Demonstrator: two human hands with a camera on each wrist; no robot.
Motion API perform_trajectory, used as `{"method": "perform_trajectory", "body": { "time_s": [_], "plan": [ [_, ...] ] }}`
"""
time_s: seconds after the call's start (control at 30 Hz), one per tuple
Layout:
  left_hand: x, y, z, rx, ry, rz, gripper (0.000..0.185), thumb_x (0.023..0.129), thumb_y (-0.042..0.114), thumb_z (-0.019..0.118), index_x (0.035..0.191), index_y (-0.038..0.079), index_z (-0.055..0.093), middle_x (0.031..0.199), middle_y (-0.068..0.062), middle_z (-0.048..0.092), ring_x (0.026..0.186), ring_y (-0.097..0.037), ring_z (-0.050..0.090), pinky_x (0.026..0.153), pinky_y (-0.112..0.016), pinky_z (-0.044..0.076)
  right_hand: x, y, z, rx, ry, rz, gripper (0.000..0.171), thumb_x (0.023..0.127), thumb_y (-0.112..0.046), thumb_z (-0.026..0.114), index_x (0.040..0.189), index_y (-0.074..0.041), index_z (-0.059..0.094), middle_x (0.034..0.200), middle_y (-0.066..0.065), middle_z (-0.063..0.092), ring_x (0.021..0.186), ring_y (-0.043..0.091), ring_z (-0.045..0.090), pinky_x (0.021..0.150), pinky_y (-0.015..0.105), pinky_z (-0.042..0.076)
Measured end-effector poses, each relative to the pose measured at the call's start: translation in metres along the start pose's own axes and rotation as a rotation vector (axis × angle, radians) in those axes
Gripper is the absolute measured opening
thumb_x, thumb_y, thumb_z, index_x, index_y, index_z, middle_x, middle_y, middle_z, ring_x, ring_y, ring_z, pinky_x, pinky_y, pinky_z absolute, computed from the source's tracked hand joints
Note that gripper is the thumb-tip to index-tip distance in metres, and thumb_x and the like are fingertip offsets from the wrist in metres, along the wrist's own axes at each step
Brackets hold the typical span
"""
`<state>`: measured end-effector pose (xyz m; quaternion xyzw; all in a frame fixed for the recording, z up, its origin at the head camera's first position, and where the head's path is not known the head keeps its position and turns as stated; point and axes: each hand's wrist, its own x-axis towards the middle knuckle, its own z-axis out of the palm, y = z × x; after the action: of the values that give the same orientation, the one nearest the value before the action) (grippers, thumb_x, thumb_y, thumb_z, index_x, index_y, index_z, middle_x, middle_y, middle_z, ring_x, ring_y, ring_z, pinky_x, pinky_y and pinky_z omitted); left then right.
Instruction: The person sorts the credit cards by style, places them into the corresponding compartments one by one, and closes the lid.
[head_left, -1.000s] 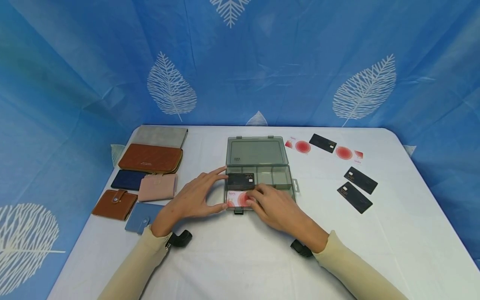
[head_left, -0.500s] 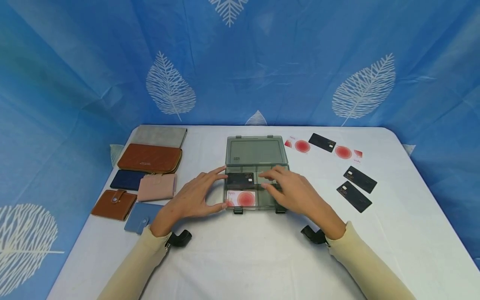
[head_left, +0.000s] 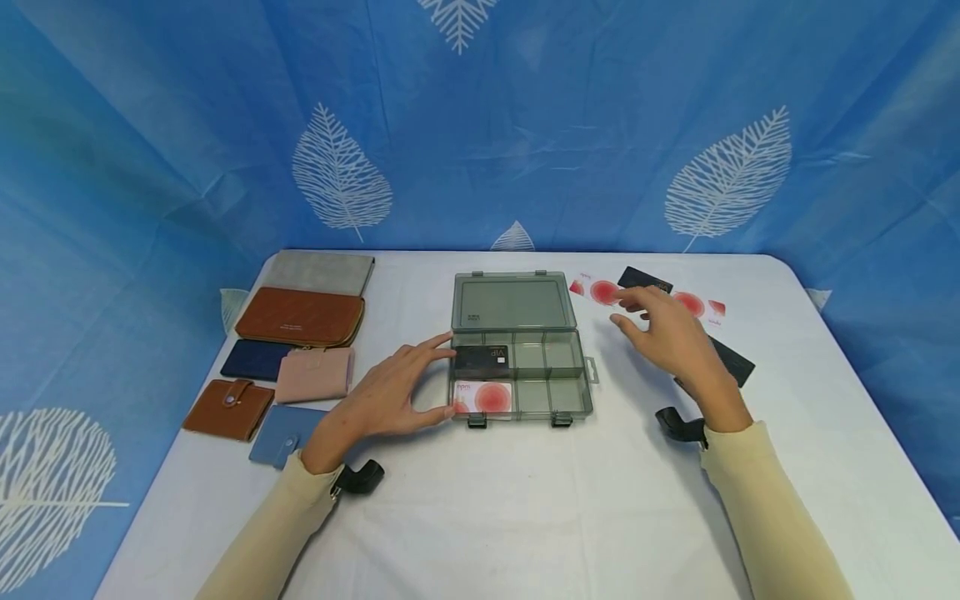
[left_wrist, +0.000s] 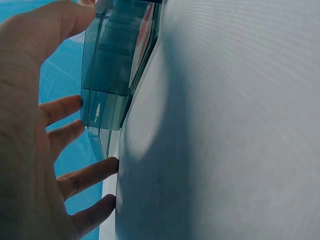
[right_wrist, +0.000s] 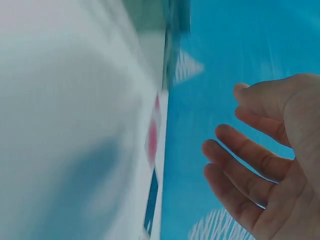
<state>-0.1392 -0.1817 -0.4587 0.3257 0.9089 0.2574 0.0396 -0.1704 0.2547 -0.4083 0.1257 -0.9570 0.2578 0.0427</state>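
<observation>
A translucent green divided case [head_left: 532,400] lies with its lid [head_left: 513,302] folded back. In its left compartments sit a black VIP card [head_left: 480,361] and, nearer the front, a white card with a red circle [head_left: 480,397]. My left hand [head_left: 382,396] rests with thumb and index fingertips at the case's left side, fingers spread. In the left wrist view, the thumb reaches the case wall [left_wrist: 107,65]. My right hand [head_left: 671,337] hovers over the cards at right, fingers loosely bent and holding nothing. Under it show a white-and-red card [head_left: 600,290] and a black card [head_left: 733,360], partly covered.
Another black card [head_left: 637,277] and a second white-and-red card [head_left: 705,308] lie at the back right. Several wallets fill the left side, including a brown zip wallet [head_left: 300,317], a pink one [head_left: 315,373] and a light blue one [head_left: 285,433].
My right hand has let go of the white-and-red card in the front left compartment and moved right, away from the case to above the loose cards. The left hand stays put.
</observation>
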Motion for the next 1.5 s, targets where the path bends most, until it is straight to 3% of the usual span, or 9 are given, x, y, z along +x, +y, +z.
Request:
{"method": "perform_trajectory", "body": {
  "time_s": [0.2,0.57,0.9,1.13,1.5],
  "plan": [
    [-0.002,0.0,0.0,-0.005,-0.008,-0.011,0.084,0.091,0.056,0.078,0.16,0.016,0.051,0.177,0.003,0.029,0.144,-0.033,0.051,0.11,-0.063,0.047,-0.001,0.042,-0.016,0.034,-0.006,0.135,0.05,0.106,-0.019,0.07,0.15,0.002,0.058,0.137,0.032,0.063,0.127,0.052,0.059,0.107,0.071,0.044],
    [-0.005,-0.001,0.001,0.006,-0.015,-0.025,0.085,0.091,0.057,0.078,0.161,0.016,0.05,0.177,0.003,0.029,0.145,-0.031,0.051,0.108,-0.061,0.05,-0.006,0.092,-0.019,0.025,-0.073,0.322,0.057,0.108,-0.025,0.065,0.154,0.005,0.049,0.15,0.037,0.05,0.135,0.057,0.047,0.109,0.075,0.041],
    [-0.001,-0.001,0.0,0.016,-0.01,0.003,0.083,0.092,0.056,0.077,0.16,0.017,0.051,0.177,0.003,0.029,0.144,-0.032,0.051,0.109,-0.061,0.048,-0.018,0.116,-0.029,0.023,-0.049,0.361,0.057,0.108,-0.02,0.063,0.155,0.007,0.047,0.151,0.042,0.046,0.135,0.062,0.042,0.106,0.08,0.038],
    [0.001,-0.002,0.004,0.007,-0.01,0.017,0.084,0.093,0.057,0.077,0.161,0.016,0.05,0.177,0.002,0.029,0.145,-0.033,0.05,0.114,-0.062,0.045,-0.019,0.129,-0.035,-0.038,-0.107,0.324,0.064,0.103,-0.012,0.068,0.155,0.013,0.04,0.144,0.046,0.043,0.131,0.064,0.042,0.108,0.081,0.034],
    [-0.001,0.0,0.002,0.01,-0.009,-0.01,0.086,0.092,0.057,0.078,0.161,0.017,0.05,0.177,0.004,0.029,0.144,-0.032,0.051,0.109,-0.062,0.048,-0.017,0.138,-0.038,-0.063,-0.121,0.346,0.061,0.102,-0.012,0.066,0.152,0.014,0.042,0.138,0.045,0.043,0.126,0.063,0.041,0.106,0.08,0.037]
  ]
}}
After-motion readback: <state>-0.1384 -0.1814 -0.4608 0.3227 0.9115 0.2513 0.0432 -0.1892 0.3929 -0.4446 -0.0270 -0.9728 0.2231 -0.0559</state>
